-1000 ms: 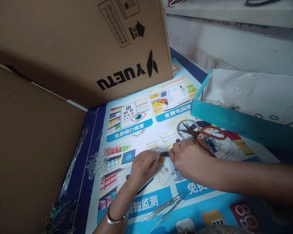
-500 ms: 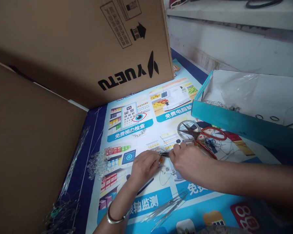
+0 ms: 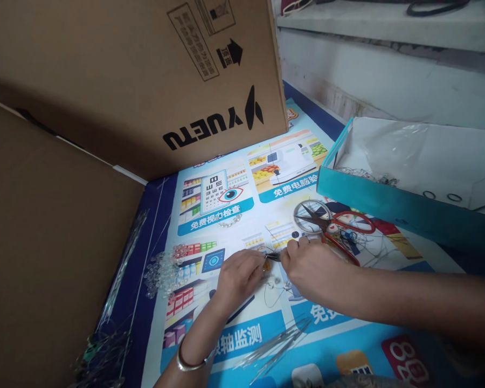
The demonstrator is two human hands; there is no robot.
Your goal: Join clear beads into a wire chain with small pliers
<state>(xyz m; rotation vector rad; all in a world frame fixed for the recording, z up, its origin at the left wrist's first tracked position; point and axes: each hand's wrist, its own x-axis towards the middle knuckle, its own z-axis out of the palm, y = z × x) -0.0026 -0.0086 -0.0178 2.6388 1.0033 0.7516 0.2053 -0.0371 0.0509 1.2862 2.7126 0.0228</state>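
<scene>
A: Which step is this, would you say?

B: Close work with the pliers [image 3: 273, 256], I judge: tips pointing left, between the two hands, just above the sheet [image 3: 262, 215]. Right hand [image 3: 315, 269] closed around them, grip hidden under the fingers.

A: And the left hand [image 3: 239, 275]?

B: Fingers curled inward, touching or nearly touching the plier tips. Can't tell whether they pinch anything. A thin strand [image 3: 265, 293] loops on the near side, a few clear beads [image 3: 271, 282] beside it.

A: The next move calls for what?

B: Steady fingers and a light squeeze, my guess; the strand looks easy to snag.

A: Surface?

B: Printed sheet over dark blue cloth [image 3: 160, 196]. Left: bead heap [image 3: 164, 275]. Far of the hands: short bead row [image 3: 230, 221]. Near: pale lengths [image 3: 272, 345], loosely fanned. Right: red-handled scissors [image 3: 329, 222], blades apart, lying over a clear ring [image 3: 297, 218].

A: Room?

B: Tall carton [image 3: 125, 108] on the far left, its lettering upside down. Far right, teal box [image 3: 372, 199] with a clear bag [image 3: 396, 145] inside; stained pale wall [image 3: 388, 81] behind, ledge [image 3: 347, 21] above.
</scene>
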